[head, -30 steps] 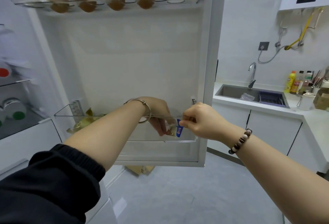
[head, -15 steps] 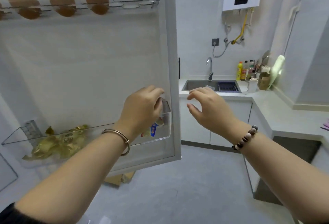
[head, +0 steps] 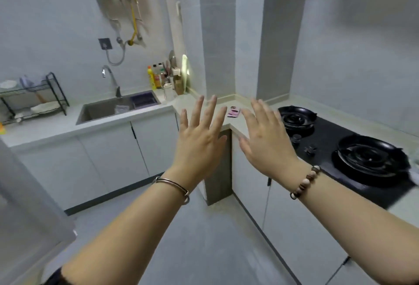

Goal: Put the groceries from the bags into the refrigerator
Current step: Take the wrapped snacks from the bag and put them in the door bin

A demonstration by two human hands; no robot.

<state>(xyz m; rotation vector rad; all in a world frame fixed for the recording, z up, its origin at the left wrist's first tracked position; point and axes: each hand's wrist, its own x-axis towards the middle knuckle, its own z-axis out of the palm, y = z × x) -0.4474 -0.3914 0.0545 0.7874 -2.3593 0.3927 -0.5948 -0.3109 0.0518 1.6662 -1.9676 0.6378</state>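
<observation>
Both my hands are raised in front of me with fingers spread and nothing in them. My left hand (head: 199, 135) is at the centre, with a metal bangle on its wrist. My right hand (head: 265, 139) is just to its right, with a bead bracelet on its wrist. Only the white edge of the open refrigerator door (head: 27, 205) shows at the lower left. A small pink packet (head: 234, 112) lies on the corner of the counter beyond my fingers. No grocery bags are in view.
An L-shaped white counter (head: 56, 130) runs left and right. It carries a sink (head: 106, 110) with a tap, a dish rack (head: 34, 98), bottles (head: 156, 78) in the corner and a black gas hob (head: 353, 146) on the right. Grey floor (head: 204, 239) lies below.
My view has swung right, away from the refrigerator door shelf toward the counter corner. My left hand let go of the small packet in the door shelf. Both hands now hang open in the air.
</observation>
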